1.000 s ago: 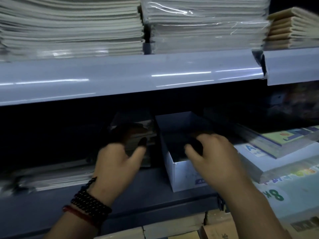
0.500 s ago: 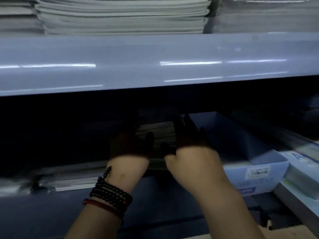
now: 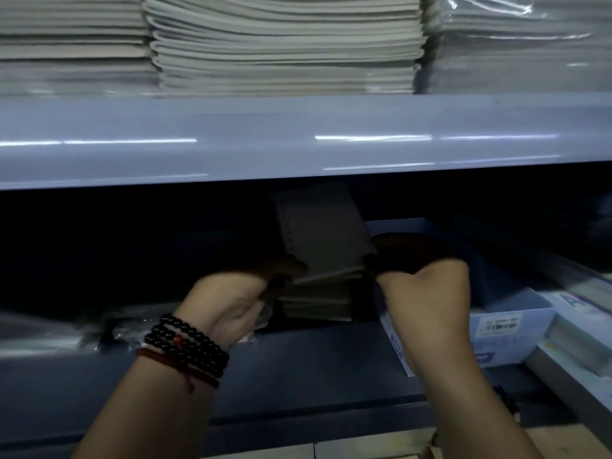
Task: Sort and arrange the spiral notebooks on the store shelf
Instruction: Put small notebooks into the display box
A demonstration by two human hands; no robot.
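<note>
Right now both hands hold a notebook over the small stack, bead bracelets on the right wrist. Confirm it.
Wrong wrist: the head view shows the bead bracelets on the left wrist. Otherwise yes, the left hand and right hand hold the notebook over the small stack.

Dim, perhaps underexposed; glare streaks the shelf edge (image 3: 298,140); recess black; edges blurred.

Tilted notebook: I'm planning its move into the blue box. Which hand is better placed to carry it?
Right, probably: the right hand pinches the notebook at its corner beside the blue box; the left hand holds the far corner.
</note>
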